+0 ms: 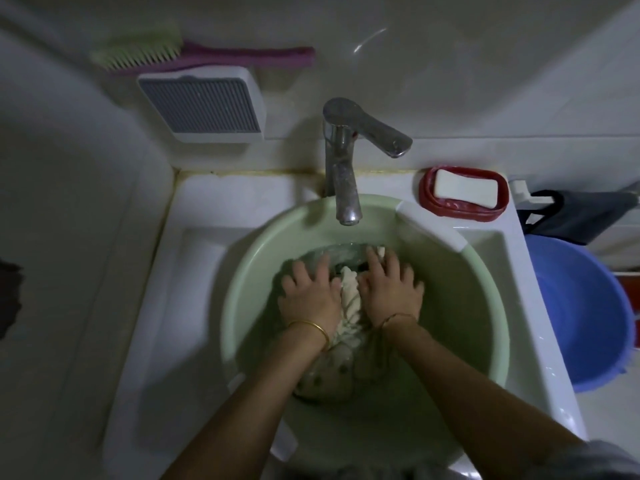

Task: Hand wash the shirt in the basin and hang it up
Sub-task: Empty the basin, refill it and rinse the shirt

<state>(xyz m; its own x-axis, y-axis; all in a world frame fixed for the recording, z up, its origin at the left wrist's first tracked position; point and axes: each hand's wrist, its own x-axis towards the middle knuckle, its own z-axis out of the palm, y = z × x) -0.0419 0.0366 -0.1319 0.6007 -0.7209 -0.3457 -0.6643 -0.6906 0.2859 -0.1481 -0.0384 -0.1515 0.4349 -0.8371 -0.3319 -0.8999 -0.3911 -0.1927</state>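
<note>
A pale green basin point(485, 306) sits in the white sink and holds a little water. A wet cream shirt point(349, 299) with small dark spots lies bunched at its bottom. My left hand point(310, 289) presses flat on the left side of the shirt, fingers spread. My right hand point(391, 285) presses on the right side the same way, fingers pointing toward the tap. A ridge of cloth rises between the two hands. Each wrist wears a thin gold bangle. Most of the shirt under my palms is hidden.
A chrome tap point(343, 168) hangs over the basin's far rim. A red soap dish with a white bar point(464, 194) sits on the sink's right corner. A blue tub point(588, 306) stands at the right. A scrub brush point(173, 53) and a ribbed white tray point(204, 105) rest at the back left.
</note>
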